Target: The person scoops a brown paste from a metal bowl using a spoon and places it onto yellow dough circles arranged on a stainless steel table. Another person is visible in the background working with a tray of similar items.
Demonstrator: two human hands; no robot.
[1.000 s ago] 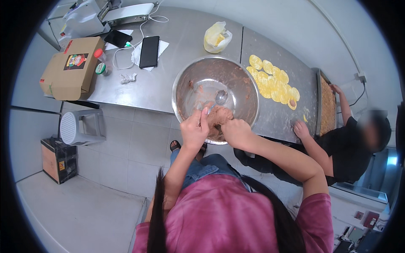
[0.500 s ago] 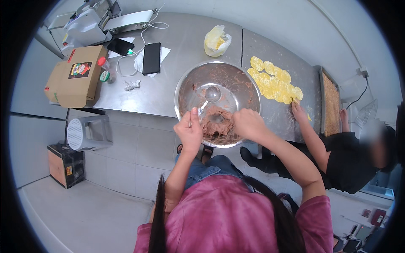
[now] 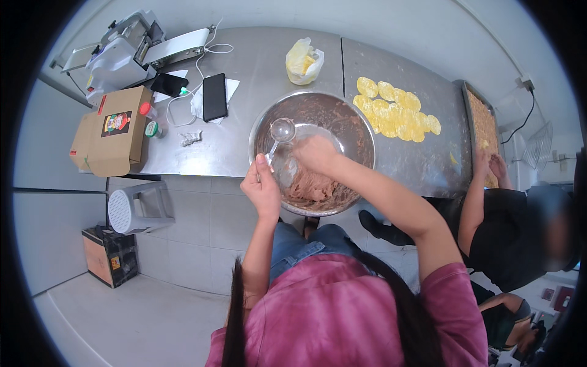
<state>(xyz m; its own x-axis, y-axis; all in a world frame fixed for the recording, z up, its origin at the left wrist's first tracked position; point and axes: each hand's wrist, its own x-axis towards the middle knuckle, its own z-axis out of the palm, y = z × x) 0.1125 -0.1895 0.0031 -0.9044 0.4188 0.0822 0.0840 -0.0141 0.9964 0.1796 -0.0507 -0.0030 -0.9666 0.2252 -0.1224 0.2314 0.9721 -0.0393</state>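
Note:
A large steel mixing bowl (image 3: pixel 259 131) stands at the table's near edge, its wall smeared with reddish-brown paste. A mound of ground meat-like paste (image 3: pixel 313 183) lies in its near part. My left hand (image 3: pixel 262 188) is closed around the handle of a small round ladle (image 3: pixel 282 129) at the bowl's left rim. The ladle's cup hangs over the inside of the bowl, tilted. My right hand (image 3: pixel 315 154) reaches into the bowl, just above the paste and beside the ladle. Its fingers are blurred and partly hidden, so what they hold does not show.
Thin yellow rounds (image 3: pixel 394 113) overlap on the table at right. A co-worker's hands (image 3: pixel 489 162) are over a tray (image 3: pixel 468 113) beyond. A plastic bag (image 3: pixel 304 62) stands behind the bowl. Leftward lie a phone (image 3: pixel 214 98), a cardboard box (image 3: pixel 113 131) and a slicing machine (image 3: pixel 116 64).
My right hand has gone from the bowl's right rim leftward into its middle. The ladle has moved left and outward. The co-worker's hand has left the yellow rounds for the tray.

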